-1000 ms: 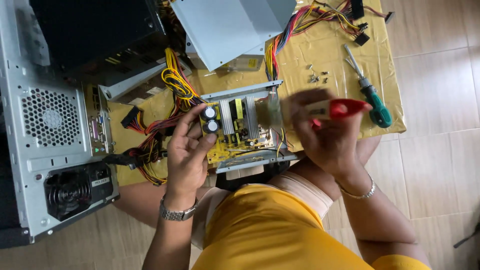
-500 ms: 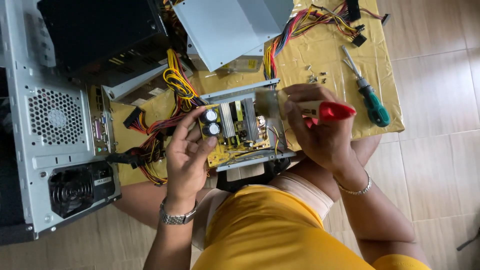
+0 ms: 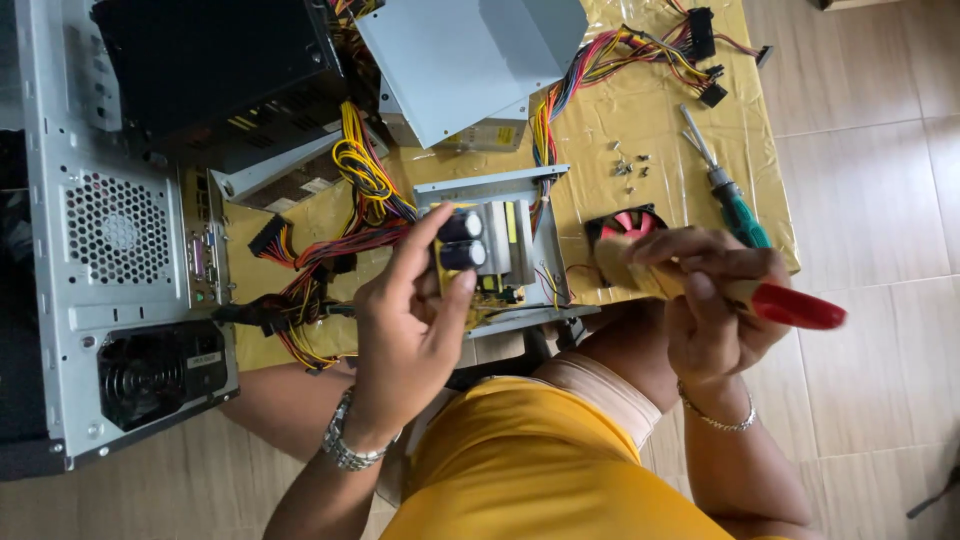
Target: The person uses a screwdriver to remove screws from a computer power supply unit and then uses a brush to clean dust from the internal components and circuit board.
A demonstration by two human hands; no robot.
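Moved since earlier: right hand [image 3: 715,300] is drawing away to the right of the open power supply unit [image 3: 495,255], so the small red fan [image 3: 625,225] is now showing on the tabletop; left hand [image 3: 410,320] is staying at the unit.
Left hand: fingers are curling around the near left edge of the unit, thumb and forefinger pressing beside the two black capacitors [image 3: 460,240]; it is grasping the unit.
Right hand: it is clenching a red-handled brush [image 3: 770,300], red handle pointing right, pale end pointing left toward the unit; hand is hovering apart from the unit.
Power supply unit: it is lying open in the middle of the tabletop, just far of the person's lap, green board and heat sink showing inside its grey metal tray.
Wires: bundle of coloured cables [image 3: 340,220] is trailing left from the unit toward the computer case [image 3: 110,260], which is standing at the left.
Far side: grey metal cover [image 3: 470,55] is lying beyond the unit, with a second cable bundle [image 3: 640,45] to its right.
Right side: green-handled screwdriver [image 3: 730,195] is lying on the yellow tabletop [image 3: 650,110], loose screws [image 3: 625,165] near its tip.
Wrists: watch [image 3: 345,445] is sitting on the left wrist, bracelet [image 3: 715,420] on the right.
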